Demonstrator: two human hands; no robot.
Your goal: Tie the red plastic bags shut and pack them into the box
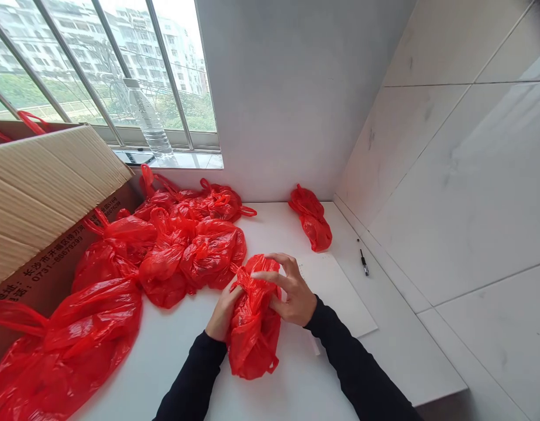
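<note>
A crumpled red plastic bag (254, 327) is between my two hands, low over the white table in the middle of the head view. My left hand (223, 313) grips its left side, with the fingers partly hidden behind the plastic. From the right, my right hand (291, 292) bends over the bag's upper part, thumb and fingers closed on the plastic. What the bag contains, if anything, cannot be seen. Just beyond my left hand sits a full red bag (215, 251), one of several heaped together.
A large cardboard box (54, 199) stands at the left, beside a big red bag (94, 327). Farther back lies a separate red bag (311, 219). White paper (340, 298) and a black pen (364, 263) are at the right. A water bottle (149, 120) stands on the windowsill.
</note>
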